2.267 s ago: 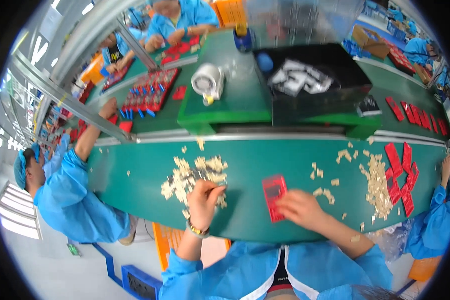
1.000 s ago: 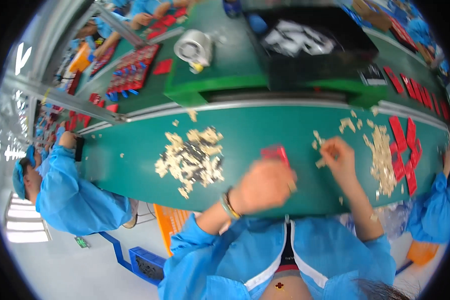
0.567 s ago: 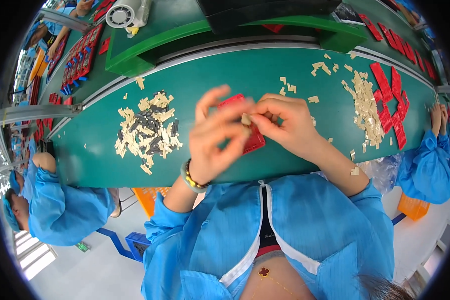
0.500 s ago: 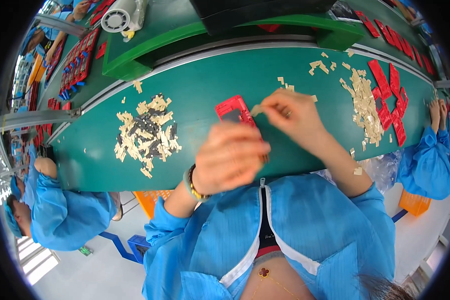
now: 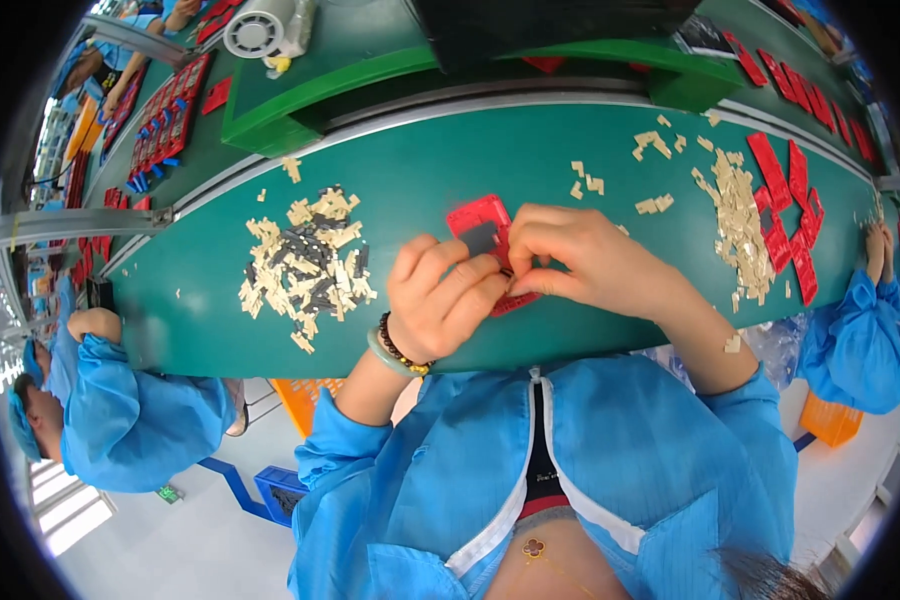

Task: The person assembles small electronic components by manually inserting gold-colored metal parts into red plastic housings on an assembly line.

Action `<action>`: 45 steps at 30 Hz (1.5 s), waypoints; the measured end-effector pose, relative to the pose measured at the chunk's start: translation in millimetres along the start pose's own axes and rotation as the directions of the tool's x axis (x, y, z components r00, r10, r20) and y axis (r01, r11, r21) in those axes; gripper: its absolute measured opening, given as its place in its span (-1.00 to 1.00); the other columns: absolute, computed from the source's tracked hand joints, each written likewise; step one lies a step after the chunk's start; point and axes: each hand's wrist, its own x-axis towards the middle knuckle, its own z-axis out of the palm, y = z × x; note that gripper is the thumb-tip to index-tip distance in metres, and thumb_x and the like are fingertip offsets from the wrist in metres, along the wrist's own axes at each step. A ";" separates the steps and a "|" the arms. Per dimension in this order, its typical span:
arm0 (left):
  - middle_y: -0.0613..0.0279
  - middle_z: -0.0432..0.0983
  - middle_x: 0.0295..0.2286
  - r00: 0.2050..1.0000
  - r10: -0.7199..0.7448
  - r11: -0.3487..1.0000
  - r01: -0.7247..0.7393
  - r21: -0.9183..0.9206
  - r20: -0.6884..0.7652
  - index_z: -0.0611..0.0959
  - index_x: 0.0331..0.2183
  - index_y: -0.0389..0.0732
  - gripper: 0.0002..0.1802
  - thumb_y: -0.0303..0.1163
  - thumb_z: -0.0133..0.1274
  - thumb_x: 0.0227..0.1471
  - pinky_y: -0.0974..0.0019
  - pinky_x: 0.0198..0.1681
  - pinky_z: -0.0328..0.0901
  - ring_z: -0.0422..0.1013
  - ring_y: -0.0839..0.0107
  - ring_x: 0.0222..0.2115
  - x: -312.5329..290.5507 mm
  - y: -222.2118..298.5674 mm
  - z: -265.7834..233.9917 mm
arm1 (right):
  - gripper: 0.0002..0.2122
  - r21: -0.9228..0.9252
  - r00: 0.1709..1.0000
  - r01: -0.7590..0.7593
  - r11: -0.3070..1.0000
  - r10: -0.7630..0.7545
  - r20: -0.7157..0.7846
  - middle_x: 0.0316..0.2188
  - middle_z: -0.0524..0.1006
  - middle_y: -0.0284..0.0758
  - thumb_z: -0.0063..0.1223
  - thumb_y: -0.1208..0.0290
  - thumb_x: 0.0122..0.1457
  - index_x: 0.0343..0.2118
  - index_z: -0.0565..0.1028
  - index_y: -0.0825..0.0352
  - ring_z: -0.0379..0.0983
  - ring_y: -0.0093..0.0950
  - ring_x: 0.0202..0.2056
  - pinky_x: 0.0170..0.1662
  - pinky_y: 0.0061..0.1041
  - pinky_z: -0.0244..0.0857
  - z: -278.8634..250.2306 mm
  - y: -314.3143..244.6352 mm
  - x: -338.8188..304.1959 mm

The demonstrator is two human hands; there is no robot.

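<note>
A red plastic frame (image 5: 478,212) with a grey panel lies in front of me on the green table, its lower part hidden by my fingers. My left hand (image 5: 444,300) is closed over its left and near side. From the right, my right hand (image 5: 592,258) meets it with thumb and forefinger pinched at the frame's edge; what that pinch holds is hidden. To the left lies a pile of cream and dark grey small flat pieces (image 5: 305,262). On the right is a heap of cream stepped pieces (image 5: 738,225), beside several red frames (image 5: 796,220).
A green raised shelf (image 5: 370,98) spans the far side, with a white cylindrical device (image 5: 255,30) and a black box (image 5: 550,25) on it. Trays of red parts (image 5: 170,115) stand far left. Co-workers in blue sit at left (image 5: 145,420) and right (image 5: 855,335).
My right hand has brought a small cream piece left to the frame, where the piece no longer shows. My left hand has come down beside the frame, and the view has shifted slightly.
</note>
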 end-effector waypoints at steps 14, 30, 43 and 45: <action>0.20 0.51 -0.43 0.793 -0.543 0.824 0.567 -0.010 0.276 0.48 -0.39 -0.22 -0.81 -0.62 0.11 -0.11 0.17 -0.29 0.25 0.38 0.12 -0.37 -3.9 -12.0 -7.2 | -0.81 -0.394 0.973 -0.192 0.899 0.123 -0.193 -0.29 0.45 -0.29 0.15 0.46 0.00 -0.30 0.45 0.30 0.46 -0.28 -0.25 -0.28 -0.39 0.38 9.0 31.0 -56.3; 0.02 0.39 -0.11 0.859 -0.425 0.905 0.412 0.108 0.286 0.53 -0.13 -0.31 -0.53 -0.32 0.19 -0.13 0.13 0.00 0.28 0.30 0.07 -0.04 -51.0 11.1 40.5 | -0.91 0.513 0.827 -0.417 0.750 0.548 -0.130 -0.71 0.46 -0.38 0.09 0.54 0.13 -0.43 0.47 0.46 0.36 -0.71 -0.67 -0.61 -0.64 0.23 44.7 78.3 40.7; 0.00 0.35 -0.07 0.864 -0.401 0.916 0.384 0.118 0.305 0.54 -0.13 -0.31 -0.51 -0.27 0.18 -0.12 0.09 -0.03 0.25 0.29 0.06 -0.05 -54.8 8.0 41.0 | -0.91 0.351 0.830 -0.457 0.817 0.534 -0.160 -0.67 0.48 -0.43 0.12 0.53 0.11 -0.44 0.51 0.46 0.34 -0.73 -0.66 -0.61 -0.70 0.16 49.3 81.5 44.5; -0.03 0.31 -0.05 0.860 -0.425 0.904 0.417 0.090 0.283 0.54 -0.14 -0.28 -0.51 -0.26 0.20 -0.14 0.06 -0.03 0.21 0.26 0.01 -0.05 -55.2 8.7 39.8 | -0.91 0.357 0.820 -0.478 0.802 0.553 -0.145 -0.67 0.48 -0.43 0.12 0.53 0.11 -0.43 0.51 0.46 0.34 -0.73 -0.65 -0.60 -0.71 0.17 48.9 80.2 44.9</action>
